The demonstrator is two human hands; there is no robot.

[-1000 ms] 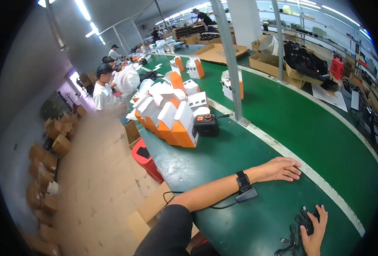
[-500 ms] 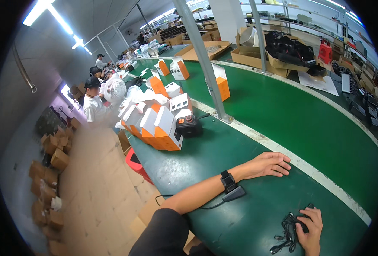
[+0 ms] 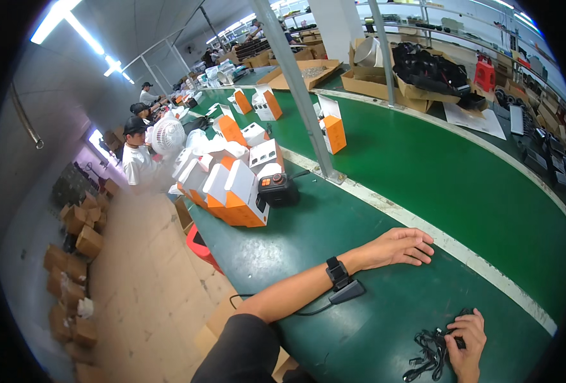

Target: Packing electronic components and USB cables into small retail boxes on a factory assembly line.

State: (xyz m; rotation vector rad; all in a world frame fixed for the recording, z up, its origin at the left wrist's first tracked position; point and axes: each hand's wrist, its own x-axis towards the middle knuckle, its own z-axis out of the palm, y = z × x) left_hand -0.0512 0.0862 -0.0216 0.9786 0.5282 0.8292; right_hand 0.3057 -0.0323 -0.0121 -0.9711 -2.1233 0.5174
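- Two bare hands are resting on a long green surface (image 3: 385, 153) that is running from the lower edge of the view away toward 11 o'clock.
- The left hand (image 3: 399, 246) is lying palm down on the green, just short of a pale stripe (image 3: 423, 226) that is crossing the surface; its fingers are stretched out, loosely apart, and closing on nothing.
- A black band (image 3: 336, 273) is sitting on the left wrist, and a small dark grey device (image 3: 347, 292) is lying just beside it at 5 o'clock, with a thin black cable trailing off toward 9 o'clock.
- The right hand (image 3: 467, 343) is sitting at 5 o'clock from the left hand, well apart from it, with its fingers curled together onto a bundle of black cords (image 3: 431, 352).
- The bundle of black cords is lying on the surface near the lower edge, spreading out at 9 o'clock from the right hand, and touching its fingers.
- Orange and white boxes (image 3: 229, 191) are standing in a cluster at 10 o'clock from the left hand, with a small black device (image 3: 278, 189) sitting just beside them at 3 o'clock.
- A grey post (image 3: 296, 86) is rising from the surface at 12 o'clock.
- Other people in white shirts and dark caps (image 3: 137, 153) are working farther along at 10 o'clock, near a white fan (image 3: 168, 135).
- Brown cartons (image 3: 72, 255) are lying on the floor at 9 o'clock.
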